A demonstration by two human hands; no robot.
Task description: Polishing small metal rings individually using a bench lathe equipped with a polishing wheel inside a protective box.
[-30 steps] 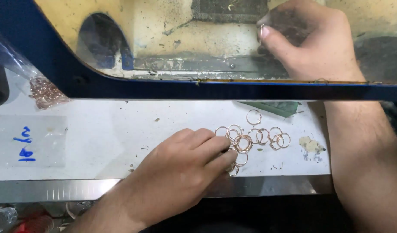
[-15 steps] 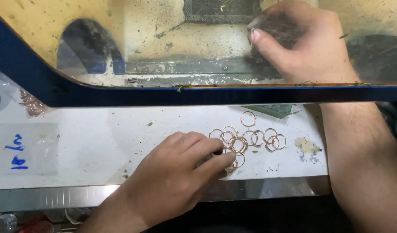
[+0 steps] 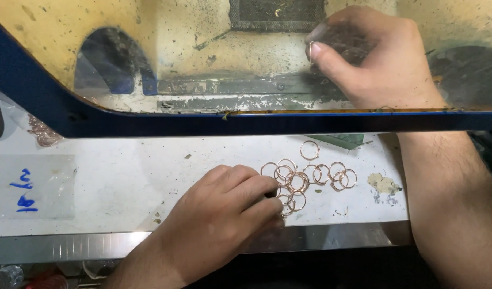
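Several thin copper rings (image 3: 315, 174) lie in a loose cluster on a white work surface (image 3: 149, 176). My left hand (image 3: 219, 219) rests on that surface, with thumb and fingertips pinched on a ring at the near left edge of the cluster. My right hand (image 3: 374, 59) reaches behind a dirty clear shield (image 3: 203, 48). Its thumb and fingers are closed on a small ring held by a dark worn patch. One ring (image 3: 310, 150) lies apart, just beyond the cluster.
The shield's blue frame (image 3: 256, 123) crosses the view above the surface. A dark mesh pad (image 3: 278, 13) sits at the top. A clear sheet with blue marks (image 3: 26, 190) lies left, more copper pieces (image 3: 40, 134) beyond it. A metal rail (image 3: 96, 246) edges the front.
My left hand has stayed at the ring cluster, its fingers shifting slightly. My right hand has held its place behind the shield. The view has drifted a little.
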